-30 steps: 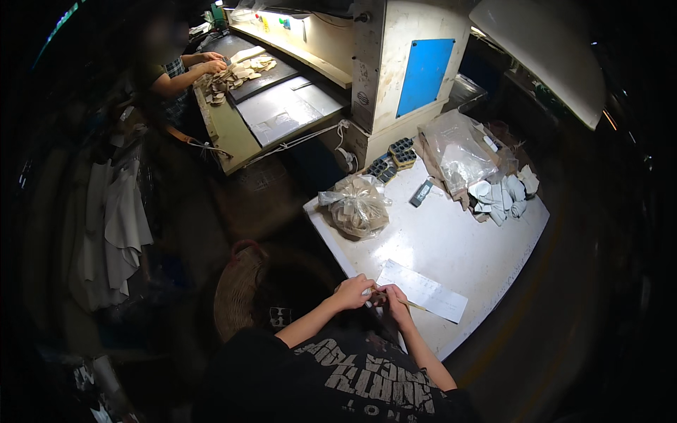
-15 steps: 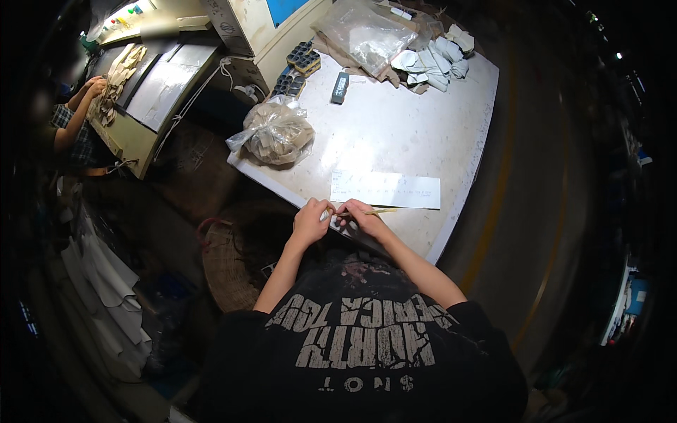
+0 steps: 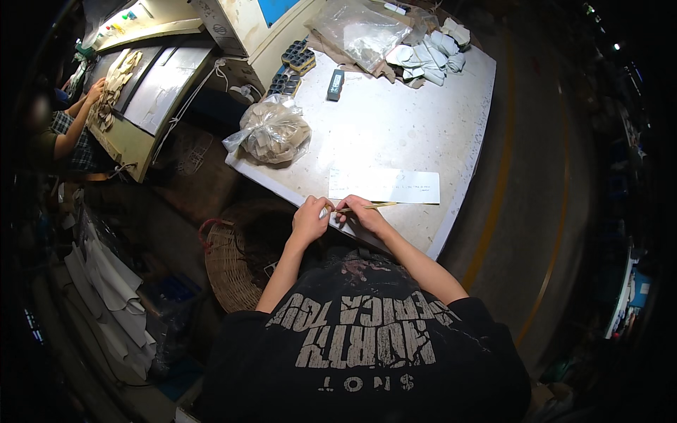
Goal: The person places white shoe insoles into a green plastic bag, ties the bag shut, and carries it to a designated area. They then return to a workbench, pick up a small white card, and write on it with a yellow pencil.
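Note:
At the near edge of the white table (image 3: 395,134), my left hand (image 3: 310,220) is closed, with a small whitish thing (image 3: 324,212) showing at its fingertips; its kind is too small to tell. Close beside it, my right hand (image 3: 362,213) grips a thin, yellowish, pencil-like stick (image 3: 385,204). One end of the stick points right over the tabletop and the other reaches toward the left fingers. Just beyond both hands lies a white paper slip (image 3: 395,187) with writing on it.
A tied clear bag of beige pieces (image 3: 273,135) sits at the table's left. Behind are a dark handheld device (image 3: 335,85), black-and-yellow trays (image 3: 299,56), a plastic sheet (image 3: 363,39) and white gloves (image 3: 430,60). A wicker basket (image 3: 229,264) stands lower left. Another person's hands (image 3: 95,92) work at a neighbouring bench.
The view has shifted slightly, moving the table's things a little up and left. My hands keep nearly the same pose by the table edge. The other person's hand has moved slightly.

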Action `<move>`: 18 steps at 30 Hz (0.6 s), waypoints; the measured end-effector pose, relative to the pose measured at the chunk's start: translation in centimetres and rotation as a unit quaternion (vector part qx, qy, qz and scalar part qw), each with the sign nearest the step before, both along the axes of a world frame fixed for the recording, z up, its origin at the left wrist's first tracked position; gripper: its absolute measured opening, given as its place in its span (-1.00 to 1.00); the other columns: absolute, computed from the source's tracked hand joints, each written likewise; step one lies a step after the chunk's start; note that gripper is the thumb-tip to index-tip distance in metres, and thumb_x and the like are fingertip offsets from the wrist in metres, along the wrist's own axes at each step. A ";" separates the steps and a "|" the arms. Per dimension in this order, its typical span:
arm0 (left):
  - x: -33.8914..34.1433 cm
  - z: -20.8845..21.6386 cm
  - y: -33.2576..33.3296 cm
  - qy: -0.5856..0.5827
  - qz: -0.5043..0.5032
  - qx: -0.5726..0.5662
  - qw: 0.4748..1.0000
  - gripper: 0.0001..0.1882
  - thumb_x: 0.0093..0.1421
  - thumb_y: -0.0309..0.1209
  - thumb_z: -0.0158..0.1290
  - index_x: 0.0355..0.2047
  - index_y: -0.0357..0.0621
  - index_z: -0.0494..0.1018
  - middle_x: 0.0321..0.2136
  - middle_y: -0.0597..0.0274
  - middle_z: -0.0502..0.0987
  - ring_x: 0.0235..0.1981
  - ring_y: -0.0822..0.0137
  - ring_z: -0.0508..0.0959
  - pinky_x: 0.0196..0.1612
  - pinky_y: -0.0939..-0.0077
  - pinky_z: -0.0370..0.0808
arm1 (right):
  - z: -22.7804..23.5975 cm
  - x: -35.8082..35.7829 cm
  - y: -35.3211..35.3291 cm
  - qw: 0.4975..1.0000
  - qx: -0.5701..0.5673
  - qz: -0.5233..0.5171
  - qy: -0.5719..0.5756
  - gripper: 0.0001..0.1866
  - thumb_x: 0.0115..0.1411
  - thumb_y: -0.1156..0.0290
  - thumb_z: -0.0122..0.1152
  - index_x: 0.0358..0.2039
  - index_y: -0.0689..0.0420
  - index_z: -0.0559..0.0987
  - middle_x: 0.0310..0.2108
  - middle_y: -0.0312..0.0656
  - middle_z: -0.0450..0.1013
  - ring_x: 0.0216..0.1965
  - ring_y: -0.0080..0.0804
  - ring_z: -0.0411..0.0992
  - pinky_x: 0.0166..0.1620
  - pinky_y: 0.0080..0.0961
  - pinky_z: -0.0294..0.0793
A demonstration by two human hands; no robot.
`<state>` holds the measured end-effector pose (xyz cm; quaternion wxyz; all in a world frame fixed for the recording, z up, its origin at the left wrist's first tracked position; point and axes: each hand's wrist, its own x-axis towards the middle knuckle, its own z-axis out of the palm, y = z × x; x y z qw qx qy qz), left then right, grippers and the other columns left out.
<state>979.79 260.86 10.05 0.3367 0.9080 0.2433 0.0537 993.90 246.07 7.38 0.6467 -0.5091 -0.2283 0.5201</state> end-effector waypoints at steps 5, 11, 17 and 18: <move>0.3 0.1 0.1 0.016 0.004 -0.003 1.000 -0.92 0.24 -0.32 0.15 -0.25 0.10 0.55 -0.31 0.06 0.47 -0.24 -0.04 0.56 -0.20 0.11 0.50 | 0.0 -0.2 -0.1 1.000 0.011 0.003 0.004 -0.65 0.52 0.26 -0.15 -0.17 0.24 0.55 -0.30 -0.20 0.54 -0.29 -0.54 0.48 -0.11 -0.55 0.50; 0.4 0.2 0.2 0.022 0.000 -0.005 1.000 -0.91 0.23 -0.33 0.15 -0.24 0.10 0.55 -0.31 0.06 0.47 -0.23 -0.04 0.56 -0.19 0.10 0.50 | 0.3 0.1 0.0 1.000 0.013 0.003 0.010 -0.64 0.52 0.26 -0.16 -0.17 0.25 0.54 -0.30 -0.20 0.54 -0.29 -0.53 0.48 -0.11 -0.55 0.50; -0.4 0.1 -0.1 -0.026 -0.005 0.008 1.000 -0.90 0.23 -0.34 0.14 -0.24 0.09 0.55 -0.30 0.06 0.48 -0.22 -0.04 0.57 -0.18 0.11 0.50 | 0.2 -0.1 0.0 1.000 0.012 0.004 0.013 -0.64 0.53 0.26 -0.16 -0.17 0.26 0.54 -0.29 -0.19 0.54 -0.29 -0.53 0.48 -0.11 -0.54 0.50; 0.3 0.0 0.0 0.015 -0.001 0.001 1.000 -0.90 0.23 -0.34 0.14 -0.24 0.09 0.55 -0.29 0.06 0.48 -0.22 -0.04 0.57 -0.18 0.11 0.50 | 0.2 0.0 0.0 1.000 0.006 -0.007 0.010 -0.64 0.53 0.26 -0.16 -0.17 0.26 0.54 -0.29 -0.18 0.54 -0.29 -0.53 0.48 -0.11 -0.54 0.50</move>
